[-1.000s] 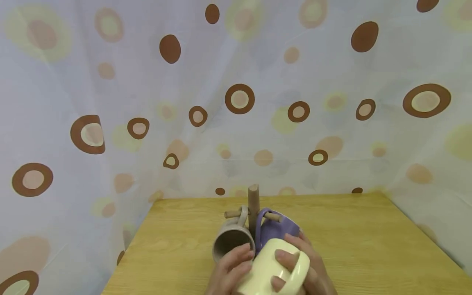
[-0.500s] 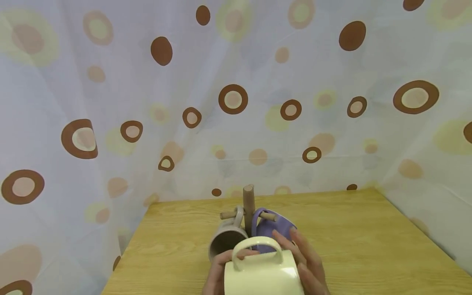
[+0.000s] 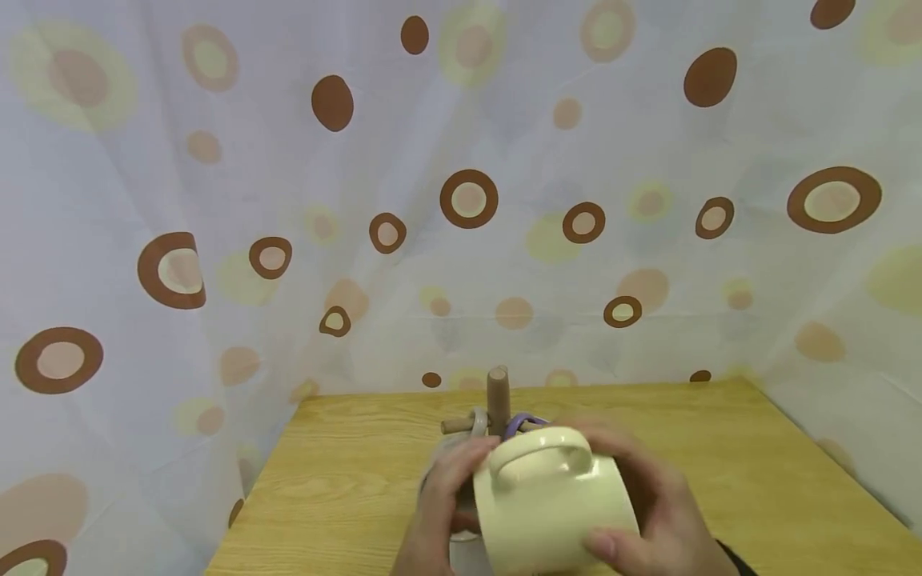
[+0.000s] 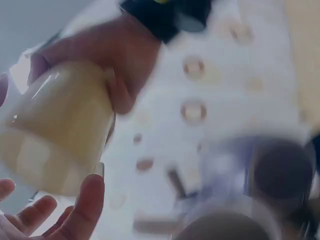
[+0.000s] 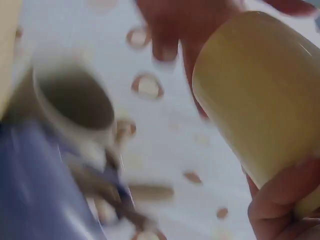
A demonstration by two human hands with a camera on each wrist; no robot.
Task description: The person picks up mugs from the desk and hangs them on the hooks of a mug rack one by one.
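Observation:
A pale yellow mug [image 3: 555,504] is held up in front of the body, its handle on top. My right hand [image 3: 663,504] grips its right end, thumb on the near side and fingers behind. At the other end is my left hand [image 3: 439,496]; in the left wrist view its fingers [image 4: 87,207] are spread loosely by the mug's rim, not curled round it. Behind the hands stands a wooden mug tree [image 3: 499,400]. On it hang a grey mug [image 5: 75,95], mostly covered in the head view, and a purple mug [image 5: 40,185].
The mug tree stands on a wood-grain table [image 3: 346,472]. A pale curtain [image 3: 461,264] with brown and yellow spots encloses the back and sides. Both wrist views are blurred around the hung mugs.
The yellow mug has been turned so its handle moves from the right side to the top. The right hand now grips its right end, and the left hand has shifted to its left end.

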